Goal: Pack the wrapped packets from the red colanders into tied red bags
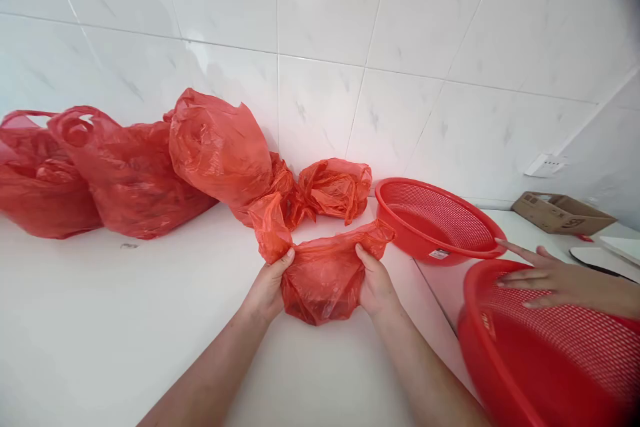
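Observation:
Between my two hands is a red plastic bag (pixel 325 280), held over the white table in the middle of the view. Something darker shows through its bottom, but I cannot make out what it is. My left hand (pixel 267 287) grips the bag's left side, with the thumb on top near the rim. On the opposite side my right hand (pixel 375 283) grips it the same way. The bag's handles flop outward above both hands. Just behind it, a crumpled red bag (pixel 335 190) lies against the tiled wall.
Full red bags (pixel 135 180) stand along the wall at left, beside a bulging red bag (pixel 220 147). On the right are a red basket (pixel 400 213) and a nearer red basket (pixel 480 307), with another person's hand (pixel 555 280) over it. Behind sits a cardboard box (pixel 560 213).

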Tool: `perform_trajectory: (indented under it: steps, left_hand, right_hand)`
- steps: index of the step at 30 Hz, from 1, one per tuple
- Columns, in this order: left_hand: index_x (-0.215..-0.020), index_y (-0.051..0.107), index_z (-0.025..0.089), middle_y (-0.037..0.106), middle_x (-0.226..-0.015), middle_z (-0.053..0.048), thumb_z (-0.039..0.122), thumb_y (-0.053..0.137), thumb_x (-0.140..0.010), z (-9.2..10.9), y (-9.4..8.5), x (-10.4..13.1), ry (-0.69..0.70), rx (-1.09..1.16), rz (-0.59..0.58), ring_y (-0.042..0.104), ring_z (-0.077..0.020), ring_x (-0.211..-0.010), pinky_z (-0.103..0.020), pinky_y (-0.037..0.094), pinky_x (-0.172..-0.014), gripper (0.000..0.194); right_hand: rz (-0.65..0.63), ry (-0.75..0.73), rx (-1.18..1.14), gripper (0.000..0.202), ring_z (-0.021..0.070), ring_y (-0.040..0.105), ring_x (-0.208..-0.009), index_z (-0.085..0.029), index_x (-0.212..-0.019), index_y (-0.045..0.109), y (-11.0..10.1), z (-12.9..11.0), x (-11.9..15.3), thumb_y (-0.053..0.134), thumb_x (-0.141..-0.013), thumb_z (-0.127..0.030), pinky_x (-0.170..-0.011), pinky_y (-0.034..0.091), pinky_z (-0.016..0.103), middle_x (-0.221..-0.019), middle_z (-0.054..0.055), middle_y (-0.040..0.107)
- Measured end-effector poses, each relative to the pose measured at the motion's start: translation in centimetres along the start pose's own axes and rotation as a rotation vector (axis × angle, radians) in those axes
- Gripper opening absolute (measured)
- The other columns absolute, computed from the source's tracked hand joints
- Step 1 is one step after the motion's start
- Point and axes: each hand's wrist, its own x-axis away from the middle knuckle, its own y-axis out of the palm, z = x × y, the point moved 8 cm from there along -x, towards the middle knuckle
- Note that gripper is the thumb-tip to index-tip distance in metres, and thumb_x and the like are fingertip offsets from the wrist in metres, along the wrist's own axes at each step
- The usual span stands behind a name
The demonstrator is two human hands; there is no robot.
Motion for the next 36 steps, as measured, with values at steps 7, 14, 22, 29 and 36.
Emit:
perform_trajectory:
  steps: [7,14,22,29,36]
  left_hand:
    - [-0.087,0.064,0.016,0.069,-0.087,-0.005,0.026,0.06,-0.083,-0.6,-0.1,-0.2,-0.006,0.251,0.047,0.065,-0.02,-0.09,-0.034,0.051,-0.089,0.012]
    - [-0.073,0.052,0.018,0.047,-0.061,0.006,0.023,0.06,-0.085,-0.6,1.8,0.4,0.013,0.333,-0.143,0.055,-0.0079,-0.061,-0.03,0.051,-0.082,0.015]
    - [-0.075,0.053,0.018,0.052,-0.065,0.004,0.032,0.063,-0.082,-0.5,0.8,0.1,-0.019,0.3,-0.087,0.057,-0.0097,-0.064,-0.028,0.051,-0.074,0.018]
    - [-0.072,0.051,0.019,0.037,-0.054,0.008,0.039,0.063,-0.081,2.0,2.2,-0.2,0.091,0.283,-0.203,0.044,-0.0065,-0.049,-0.028,0.051,-0.076,0.025]
    - [-0.071,0.051,0.02,0.042,-0.056,0.005,0.046,0.054,-0.08,3.9,2.5,-2.0,0.205,0.25,-0.05,0.047,-0.0106,-0.052,-0.03,0.049,-0.066,0.028]
  right_hand:
    - [-0.107,0.137,-0.169,0.013,0.0211,0.064,-0.091,-0.019,-0.084,0.063,1.1,1.3,0.3,0.065,-0.074,-0.027,-0.087,0.05,0.038,-0.086,0.003,0.069]
    - [-0.35,0.102,-0.056,0.017,0.0065,0.041,-0.044,-0.022,-0.069,0.052,3.9,1.2,1.2,0.067,-0.071,-0.017,-0.066,0.047,0.024,-0.043,-0.011,0.038]
    - [-0.431,0.038,0.337,0.023,0.0078,0.03,-0.038,-0.02,-0.097,0.059,3.7,1.6,1.7,0.049,-0.082,-0.034,-0.045,0.031,0.021,-0.045,-0.004,0.051]
    - [-0.453,-0.076,0.401,0.025,0.0085,0.029,-0.039,-0.019,-0.092,0.063,6.5,-1.0,0.1,0.044,-0.083,-0.032,-0.057,0.042,0.025,-0.04,-0.007,0.04]
    - [-0.449,-0.019,0.292,0.031,0.0083,0.03,-0.042,-0.02,-0.09,0.061,7.9,-2.0,-1.1,0.039,-0.085,-0.041,-0.054,0.04,0.025,-0.049,-0.005,0.041]
